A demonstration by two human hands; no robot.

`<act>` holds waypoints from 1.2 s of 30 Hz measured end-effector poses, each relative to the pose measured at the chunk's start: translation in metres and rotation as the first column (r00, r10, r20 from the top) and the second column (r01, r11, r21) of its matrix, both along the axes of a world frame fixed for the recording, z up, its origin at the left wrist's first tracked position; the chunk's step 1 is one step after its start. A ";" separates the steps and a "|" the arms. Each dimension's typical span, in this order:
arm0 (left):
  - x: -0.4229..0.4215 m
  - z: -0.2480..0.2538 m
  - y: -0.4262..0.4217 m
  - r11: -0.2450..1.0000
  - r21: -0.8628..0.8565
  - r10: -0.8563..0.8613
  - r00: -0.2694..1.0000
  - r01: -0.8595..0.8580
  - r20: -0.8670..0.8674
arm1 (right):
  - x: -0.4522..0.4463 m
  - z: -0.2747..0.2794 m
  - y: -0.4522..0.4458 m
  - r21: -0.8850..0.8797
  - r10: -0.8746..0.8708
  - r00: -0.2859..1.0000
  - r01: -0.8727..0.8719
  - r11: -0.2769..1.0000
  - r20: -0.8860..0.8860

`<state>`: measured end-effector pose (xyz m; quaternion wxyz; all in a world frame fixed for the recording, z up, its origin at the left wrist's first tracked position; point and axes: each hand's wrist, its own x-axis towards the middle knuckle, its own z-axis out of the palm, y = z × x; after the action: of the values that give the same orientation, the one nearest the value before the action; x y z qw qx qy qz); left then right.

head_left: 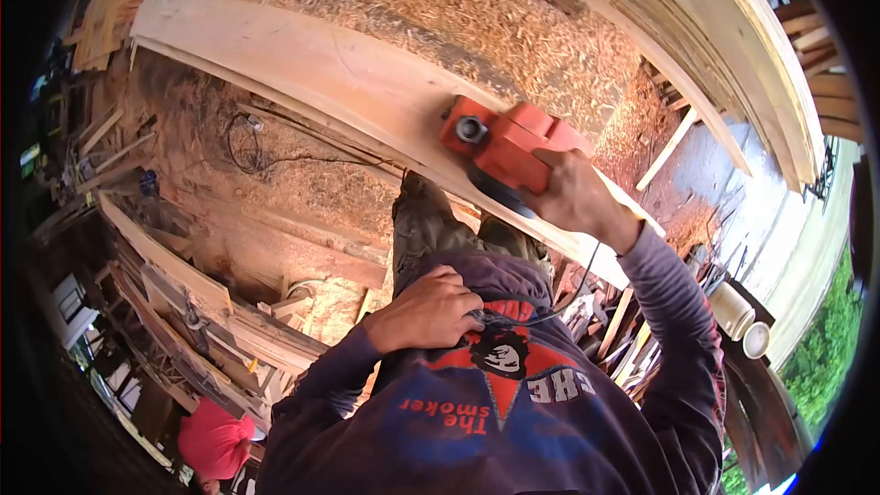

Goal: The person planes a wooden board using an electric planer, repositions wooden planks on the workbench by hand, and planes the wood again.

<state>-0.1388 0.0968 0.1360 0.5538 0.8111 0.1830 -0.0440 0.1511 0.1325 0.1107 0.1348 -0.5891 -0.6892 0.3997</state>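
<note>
My right hand (pixel 587 194) is wrapped round the rear handle of a red electric hand planer (pixel 518 142). The planer rests on the upper face of a long pale wooden board (pixel 367 82), which runs from the upper left down to the right in front of me. At my belly, my left hand (pixel 431 310) is closed on the dark power cord (pixel 541 319), held against my sweatshirt. From there the cord loops up toward the planer. The planer's underside is hidden against the wood.
Wood shavings (pixel 385 0) cover the ground beyond the board. Stacked planks (pixel 724 46) stand at the upper right, with more timber (pixel 174 275) at the lower left. A loose cable (pixel 247 151) lies on the ground. A person in a red shirt (pixel 213 440) is at the lower left.
</note>
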 end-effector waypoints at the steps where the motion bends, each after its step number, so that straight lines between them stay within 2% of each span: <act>1: -0.008 -0.001 0.007 1.000 0.000 0.009 1.000 -0.009 0.005 | -0.019 -0.011 0.021 0.079 0.062 0.997 -0.065 0.995 0.043; 2: -0.017 -0.001 0.013 0.999 0.001 0.048 0.999 -0.048 -0.013 | -0.038 -0.022 0.043 0.151 0.113 0.990 -0.125 0.980 0.089; 5: -0.045 0.002 0.033 0.995 -0.002 0.100 0.994 -0.100 -0.048 | -0.114 -0.012 0.124 -0.149 -0.098 0.994 0.089 0.985 -0.055; 6: -0.053 0.005 0.040 0.992 0.002 0.126 0.990 -0.126 -0.068 | -0.137 -0.015 0.151 -0.161 -0.046 0.996 0.033 0.986 -0.079; 7: -0.060 0.011 0.049 0.991 0.014 0.133 0.988 -0.132 -0.081 | -0.154 -0.001 0.174 -0.122 -0.027 0.992 0.012 0.992 -0.125; 8: -0.066 0.014 0.055 0.991 0.023 0.136 0.982 -0.134 -0.129 | -0.188 -0.030 0.197 -0.011 -0.030 0.991 0.029 1.000 -0.127; 10: -0.078 0.016 0.067 0.991 0.061 0.124 0.977 -0.115 -0.173 | -0.232 -0.041 0.235 -0.007 -0.099 0.984 0.099 0.995 -0.148; 11: -0.075 0.023 0.073 0.985 0.117 0.146 0.967 -0.123 -0.211 | -0.246 -0.042 0.246 -0.020 -0.180 0.975 0.179 0.984 -0.129; 12: -0.075 0.022 0.078 0.992 0.086 0.112 0.959 -0.092 -0.261 | -0.261 -0.042 0.248 0.020 -0.344 0.936 0.346 0.938 -0.073; 14: -0.069 0.024 0.079 0.993 0.115 0.064 0.958 -0.032 -0.279 | -0.257 -0.048 0.240 0.053 -0.309 0.944 0.317 0.947 -0.112; 17: -0.039 0.033 0.073 1.000 0.016 0.023 0.976 -0.020 -0.216 | -0.202 -0.048 0.169 0.065 -0.394 0.911 0.403 0.913 -0.121; 19: -0.017 0.031 0.062 0.999 -0.015 -0.039 0.983 0.036 -0.181 | -0.110 -0.007 0.102 -0.082 -0.206 0.960 0.194 0.978 -0.189; 20: -0.005 0.028 0.056 0.994 -0.048 -0.100 0.985 0.094 -0.144 | -0.075 0.001 0.066 -0.154 -0.246 0.944 0.216 0.964 -0.218; 21: 0.008 0.025 0.050 0.988 -0.097 -0.131 0.984 0.120 -0.121 | -0.052 -0.007 0.029 -0.135 -0.277 0.953 0.261 0.956 -0.119; 22: 0.021 0.021 0.043 0.989 -0.096 -0.123 0.984 0.111 -0.128 | -0.020 -0.006 -0.007 -0.167 -0.241 0.970 0.232 0.958 -0.033; 23: 0.034 0.017 0.037 0.985 -0.093 -0.150 0.986 0.143 -0.069 | 0.012 -0.006 -0.047 -0.071 -0.254 0.967 0.251 0.965 -0.032; 24: 0.045 0.013 0.031 0.981 -0.090 -0.176 0.984 0.174 -0.013 | 0.042 0.009 -0.080 -0.144 -0.275 0.960 0.281 0.949 0.060; 26: 0.065 0.000 0.019 0.979 -0.072 -0.190 0.982 0.190 0.009 | 0.091 0.018 -0.151 -0.149 -0.434 0.899 0.437 0.887 0.058; 27: 0.077 -0.003 0.013 0.973 -0.079 -0.214 0.976 0.217 0.046 | 0.114 0.033 -0.177 -0.162 -0.430 0.892 0.449 0.879 0.141; 29: 0.096 -0.008 0.001 0.967 -0.079 -0.236 0.969 0.241 0.070 | 0.161 0.027 -0.241 -0.203 -0.448 0.885 0.465 0.862 0.123; 31: 0.113 -0.013 -0.012 0.967 -0.069 -0.229 0.956 0.245 0.185 | 0.191 0.037 -0.279 -0.272 -0.473 0.868 0.496 0.825 0.149; 32: 0.118 -0.014 -0.019 0.969 -0.070 -0.222 0.958 0.238 0.180 | 0.199 0.041 -0.289 -0.329 -0.495 0.851 0.524 0.786 0.174; 36: 0.117 -0.014 -0.032 0.965 -0.074 -0.238 0.958 0.252 0.162 | 0.200 0.039 -0.289 -0.323 -0.448 0.876 0.483 0.814 0.180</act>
<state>-0.0214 0.0650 0.1223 0.5936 0.8017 0.0363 -0.0590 0.3514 -0.1567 0.1499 0.0857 -0.7727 -0.4451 0.4443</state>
